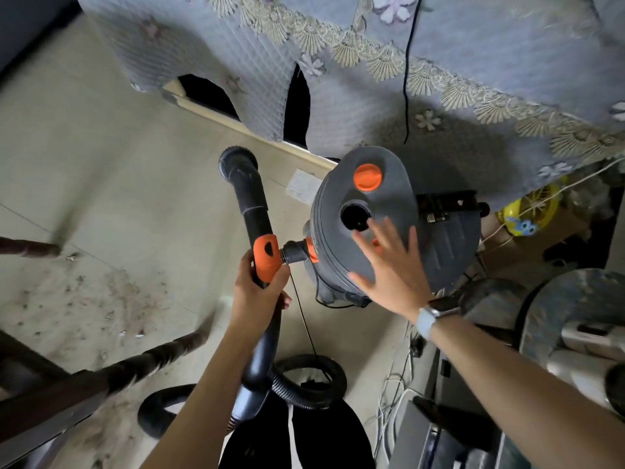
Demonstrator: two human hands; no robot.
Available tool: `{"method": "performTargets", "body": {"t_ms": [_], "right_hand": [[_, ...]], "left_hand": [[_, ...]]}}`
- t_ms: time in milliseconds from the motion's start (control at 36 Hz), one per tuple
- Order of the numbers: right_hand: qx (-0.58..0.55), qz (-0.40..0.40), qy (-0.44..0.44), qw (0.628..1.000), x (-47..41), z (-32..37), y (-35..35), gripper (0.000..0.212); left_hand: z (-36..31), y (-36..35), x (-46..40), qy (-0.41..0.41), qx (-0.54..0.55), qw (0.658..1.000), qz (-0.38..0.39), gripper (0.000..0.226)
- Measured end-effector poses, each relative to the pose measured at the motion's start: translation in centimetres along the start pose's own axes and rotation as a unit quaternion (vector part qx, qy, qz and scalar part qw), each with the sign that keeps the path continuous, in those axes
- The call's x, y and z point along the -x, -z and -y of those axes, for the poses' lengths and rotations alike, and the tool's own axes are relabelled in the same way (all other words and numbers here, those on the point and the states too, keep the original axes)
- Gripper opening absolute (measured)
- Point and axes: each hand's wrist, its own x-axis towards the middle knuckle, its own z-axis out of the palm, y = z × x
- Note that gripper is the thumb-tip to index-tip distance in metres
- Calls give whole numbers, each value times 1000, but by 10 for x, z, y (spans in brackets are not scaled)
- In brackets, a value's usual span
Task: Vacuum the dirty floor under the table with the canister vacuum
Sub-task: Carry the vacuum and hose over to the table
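My left hand grips the wand, nozzle at twelve o'clock; right hand, fingers spread, hovers over the canister, likely for its switch.

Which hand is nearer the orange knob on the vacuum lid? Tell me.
Right. The right hand hovers open over the lid just below the orange knob; the left hand grips the wand handle, off to the canister's left.
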Motion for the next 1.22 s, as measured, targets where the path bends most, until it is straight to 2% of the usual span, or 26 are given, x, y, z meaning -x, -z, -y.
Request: {"method": "performTargets", "body": {"t_ms": [83,222,278,306,361,417,444,528,583,694,750,778,833,917,1028,1111,1222], "right_hand": [[29,27,-30,999,5,12,-17,77],[31,-16,-58,998,7,16,-19,73],[26,-56,-83,995,9,31,-23,65],[16,-88,-73,993,9,41,-27,59],[-41,-142,8,989,11,65,-40,47],[-127,-130,79,980,10,92,-62,41],[-161,-107,79,978,8,103,-77,39],[-229,-13,-45,972,-12,121,-130,49],[-284,41,-143,947,-34,124,-161,61],[-396,3,-335,855,-77,121,-201,62],[-454,-3,-381,805,-92,121,-208,64],[-452,-6,-382,806,-97,122,-211,63],[-402,6,-372,837,-103,122,-214,52],[-318,78,-297,897,-105,136,-214,20],[-267,138,-131,945,-87,177,-209,24],[-238,247,1,939,-51,211,-217,30],[-196,337,109,915,15,237,-215,25]], "left_hand": [[8,6,2,11,6,1000,-4,41],[25,24,3,24,0,1000,-8,42],[34,32,-1,24,-11,1000,-9,45],[39,36,-4,23,-17,1000,-10,46],[49,44,-11,25,-26,999,-14,46],[62,53,-20,33,-28,999,-17,45],[70,59,-25,41,-26,999,-17,45],[92,74,-41,56,-22,998,-11,45],[108,84,-53,61,-27,998,-7,44],[138,101,-71,72,-43,996,-2,49],[147,106,-77,78,-41,996,9,46],[150,108,-78,83,-37,996,13,45],[155,112,-79,90,-39,995,17,44],[160,119,-80,87,-52,995,16,42],[158,126,-76,83,-53,995,8,42],[156,133,-70,83,-54,995,-11,45],[153,139,-64,96,-50,993,-38,45]]}}
